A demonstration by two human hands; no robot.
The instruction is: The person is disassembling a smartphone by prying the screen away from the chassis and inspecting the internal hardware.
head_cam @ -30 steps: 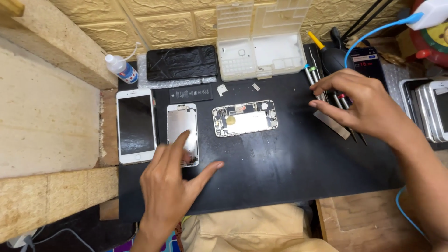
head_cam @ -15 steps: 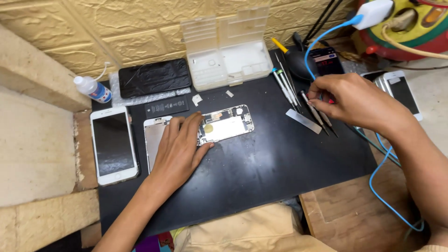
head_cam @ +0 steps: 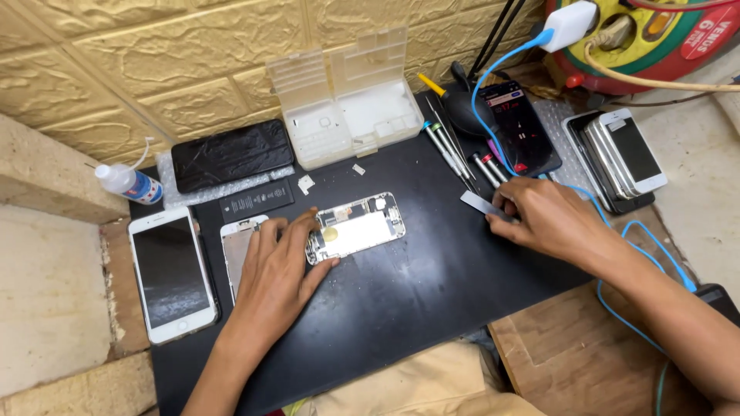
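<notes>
An opened phone body (head_cam: 362, 226) with bare boards lies in the middle of the black mat (head_cam: 432, 293). My left hand (head_cam: 274, 270) lies over its left end, fingers on the top edge and thumb under the lower edge. The same hand covers part of a detached display panel (head_cam: 235, 245). My right hand (head_cam: 549, 223) is at the right, with its fingertips pinching the end of a flat metal pry tool (head_cam: 476, 202). Just beyond it lie several screwdrivers (head_cam: 449, 152).
A white phone (head_cam: 169, 277) lies at the left, with a black battery (head_cam: 258, 202), a black screen (head_cam: 231, 154) and a small bottle (head_cam: 127, 183) behind. A clear parts box (head_cam: 347, 108) stands at the back. A charging phone (head_cam: 518, 127) and stacked phones (head_cam: 623, 154) sit right.
My left hand slid right from the display panel onto the opened phone body. My right hand drew back from the screwdrivers to the flat metal tool.
</notes>
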